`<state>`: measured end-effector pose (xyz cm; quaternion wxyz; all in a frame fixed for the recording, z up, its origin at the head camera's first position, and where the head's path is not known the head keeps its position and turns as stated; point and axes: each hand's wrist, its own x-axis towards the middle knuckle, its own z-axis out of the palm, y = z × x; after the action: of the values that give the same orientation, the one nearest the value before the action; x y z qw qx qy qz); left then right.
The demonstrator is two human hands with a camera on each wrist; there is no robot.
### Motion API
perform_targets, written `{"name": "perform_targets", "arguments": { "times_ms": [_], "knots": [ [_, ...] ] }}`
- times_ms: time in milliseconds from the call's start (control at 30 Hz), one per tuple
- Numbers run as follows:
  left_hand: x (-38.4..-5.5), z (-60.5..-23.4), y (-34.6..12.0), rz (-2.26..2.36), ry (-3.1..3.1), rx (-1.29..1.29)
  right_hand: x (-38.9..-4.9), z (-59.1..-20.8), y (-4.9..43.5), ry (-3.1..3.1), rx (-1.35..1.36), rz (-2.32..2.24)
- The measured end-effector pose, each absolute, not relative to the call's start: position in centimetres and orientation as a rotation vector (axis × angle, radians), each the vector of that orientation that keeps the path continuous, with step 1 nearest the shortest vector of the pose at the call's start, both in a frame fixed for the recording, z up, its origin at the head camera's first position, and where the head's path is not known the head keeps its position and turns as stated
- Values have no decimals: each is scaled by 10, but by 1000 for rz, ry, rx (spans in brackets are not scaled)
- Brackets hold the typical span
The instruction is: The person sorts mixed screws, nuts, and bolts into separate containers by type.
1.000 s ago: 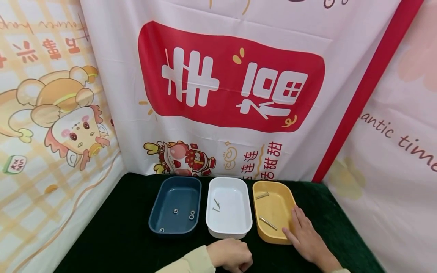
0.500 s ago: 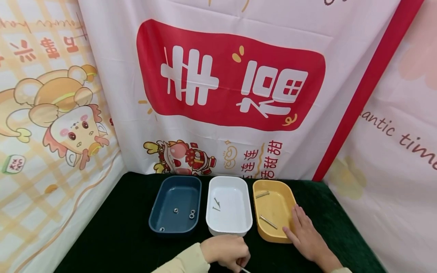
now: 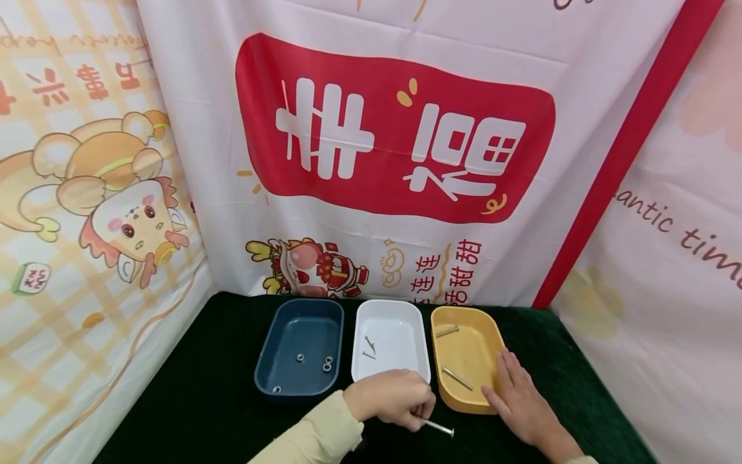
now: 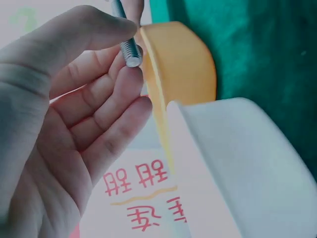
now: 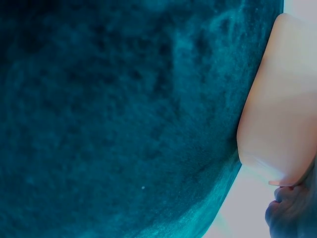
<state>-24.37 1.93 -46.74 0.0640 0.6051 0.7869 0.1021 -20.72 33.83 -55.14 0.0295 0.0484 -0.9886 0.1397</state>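
My left hand [image 3: 394, 398] pinches a long metal bolt [image 3: 438, 427] in front of the white tray [image 3: 400, 335]. In the left wrist view the bolt's threaded end [image 4: 130, 53] shows between thumb and fingers. My right hand [image 3: 529, 405] rests on the right side of the yellow tray [image 3: 478, 351], fingers straight along its rim and the thumb toward the front corner. Inside that tray lie two bolts, one near the back [image 3: 447, 331] and one near the front [image 3: 458, 378]. The right wrist view catches only a dark bit of the right hand [image 5: 292, 210].
To the left stands a blue tray [image 3: 310, 328] holding several nuts [image 3: 327, 364]. A few small screws [image 3: 370, 346] lie in the white tray. Dark green cloth [image 3: 197, 386] covers the table, and printed curtains [image 3: 203, 161] close off the back and sides.
My left hand has risen from the table's front toward the white tray, bringing the bolt into view; it now covers that tray's front edge. My right hand stays on the yellow tray.
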Motion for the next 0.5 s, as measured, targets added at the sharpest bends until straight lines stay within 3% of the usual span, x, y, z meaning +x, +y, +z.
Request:
{"name": "perform_targets", "arguments": {
  "times_ms": [500],
  "knots": [
    [-273,-447,50,313,2577,1777,-207,-551,338,-3039,145,427]
  ]
}}
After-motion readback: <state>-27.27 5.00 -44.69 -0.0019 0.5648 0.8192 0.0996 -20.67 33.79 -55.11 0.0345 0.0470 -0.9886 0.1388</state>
